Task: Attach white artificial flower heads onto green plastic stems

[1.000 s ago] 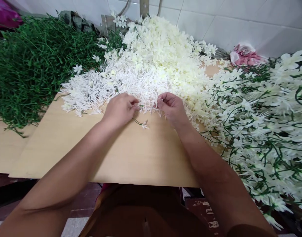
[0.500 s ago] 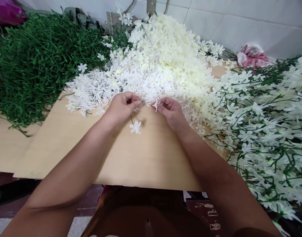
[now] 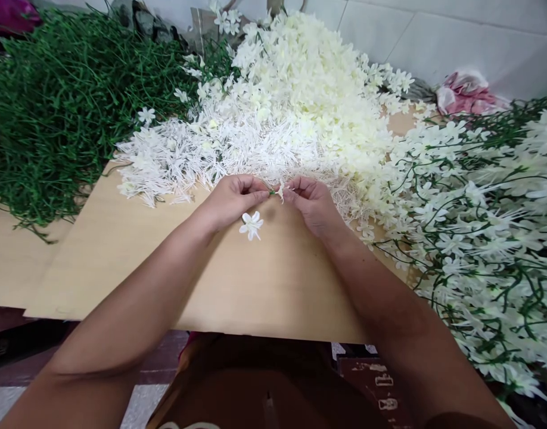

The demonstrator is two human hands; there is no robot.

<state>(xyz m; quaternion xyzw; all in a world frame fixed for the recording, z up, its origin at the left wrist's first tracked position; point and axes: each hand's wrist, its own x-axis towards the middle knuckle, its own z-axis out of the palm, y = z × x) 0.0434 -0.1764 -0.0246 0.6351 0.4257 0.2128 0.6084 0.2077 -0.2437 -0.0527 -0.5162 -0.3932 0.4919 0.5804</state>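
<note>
Green stem (image 3: 272, 192) is nearing white blossom (image 3: 281, 192), earlier gap shrinking; joining apparently starting | left hand (image 3: 234, 199): fingers pinching stem | right hand (image 3: 314, 204): fingers pinching blossom | both parts hovering above table (image 3: 273, 280)

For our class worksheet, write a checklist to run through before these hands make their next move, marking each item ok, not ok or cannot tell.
1. Left hand pinches the green stem: ok, the tip shows at the fingertips.
2. Right hand grips the small white piece: ok.
3. Stem fully seated in the piece: cannot tell, too small to see.
4. White flower below the left hand joined to that stem: cannot tell, any link is hidden.
5. Cream blossoms kept apart from the thin white pieces: not ok, the heaps run together.
</note>
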